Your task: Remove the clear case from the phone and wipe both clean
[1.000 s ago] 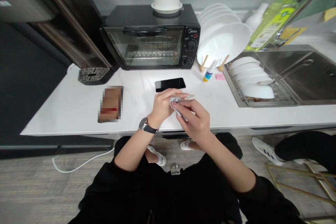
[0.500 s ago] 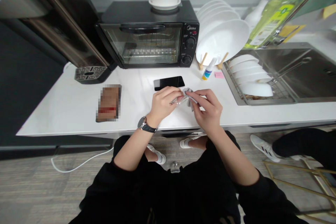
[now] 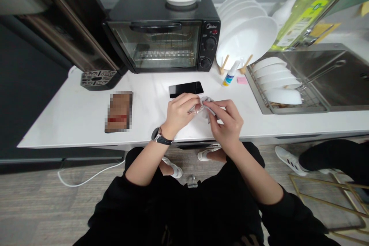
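Both hands meet over the white counter (image 3: 72, 115) and pinch a small grey cloth (image 3: 205, 107) between them. My left hand (image 3: 179, 113), with a watch on its wrist, grips the cloth's left end. My right hand (image 3: 227, 121) grips its right end with thumb and fingers. A black phone (image 3: 186, 88) lies flat, screen up, just beyond the hands. A small white spray bottle (image 3: 230, 75) with a blue label stands to the right of the phone.
A black toaster oven (image 3: 163, 34) stands at the back with a white pot on top. White plates (image 3: 245, 38) lean in a rack; bowls (image 3: 278, 84) sit in the sink's drainer. A pixelated brown item (image 3: 118, 111) lies left. Another person's shoe (image 3: 288, 159) shows at right.
My right hand has moved up from below the cloth to grip its right end beside my left hand. The cloth has been bunched between both hands, nearer the phone.
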